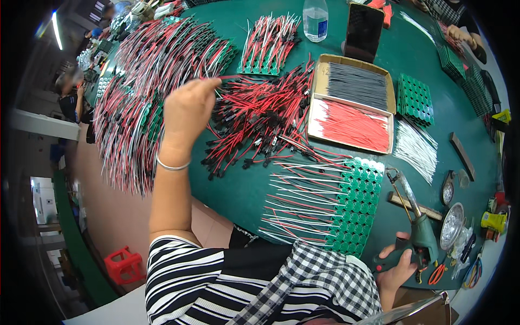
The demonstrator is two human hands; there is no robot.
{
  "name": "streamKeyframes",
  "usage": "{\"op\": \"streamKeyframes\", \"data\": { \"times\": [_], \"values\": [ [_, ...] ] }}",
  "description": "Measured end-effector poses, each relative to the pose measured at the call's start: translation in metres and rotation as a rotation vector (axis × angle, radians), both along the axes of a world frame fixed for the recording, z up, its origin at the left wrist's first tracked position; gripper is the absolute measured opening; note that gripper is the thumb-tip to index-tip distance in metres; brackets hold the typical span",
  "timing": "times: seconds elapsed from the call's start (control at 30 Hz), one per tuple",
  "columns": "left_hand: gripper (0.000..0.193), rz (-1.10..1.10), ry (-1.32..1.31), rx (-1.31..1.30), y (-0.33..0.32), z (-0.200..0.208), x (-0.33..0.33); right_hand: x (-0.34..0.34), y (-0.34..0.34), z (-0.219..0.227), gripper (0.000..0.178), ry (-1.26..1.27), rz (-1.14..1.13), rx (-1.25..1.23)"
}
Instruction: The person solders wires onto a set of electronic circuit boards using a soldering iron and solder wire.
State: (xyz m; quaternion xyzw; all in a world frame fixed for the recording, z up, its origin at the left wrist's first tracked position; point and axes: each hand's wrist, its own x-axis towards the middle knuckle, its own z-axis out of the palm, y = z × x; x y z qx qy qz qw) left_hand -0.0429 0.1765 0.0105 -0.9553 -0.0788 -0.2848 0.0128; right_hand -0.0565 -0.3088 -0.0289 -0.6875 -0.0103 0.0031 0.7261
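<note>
The green board lies on the bench, red and white wires reaching from its left edge. Well left of it, the left hand pinches a red wire in a narrow grip; just right of the board, the right hand grips a black tool.

This is an electronics assembly workshop; a broad, smooth green worktop carries a rectangular green circuit-board panel of round units, with thin red and white wires fanning from it; dense heaps of wired green boards and shallow brown cardboard boxes of thin grey and red strands stand near; a green-bodied hand tool with a long metal nozzle is at the right; a co-worker's hands are busy at the far right; a straight white tube light shines overhead.
</note>
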Motion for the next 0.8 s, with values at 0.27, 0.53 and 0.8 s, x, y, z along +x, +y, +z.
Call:
{"op": "streamKeyframes", "data": {
  "times": [0.27,0.53,0.8],
  "values": [
    [0.011,-0.027,-0.414,-0.215,-0.013,0.032,0.012,0.004,0.001,0.000,0.039,-0.006,0.027,0.046],
    [0.019,-0.137,-0.305,-0.667,-0.012,0.020,0.019,0.009,0.004,0.002,0.044,0.053,-0.062,0.027],
    [0.018,0.090,0.251,-0.246,0.033,-0.008,0.025,0.013,0.004,0.000,0.045,0.054,-0.035,0.037]
  ]
}}
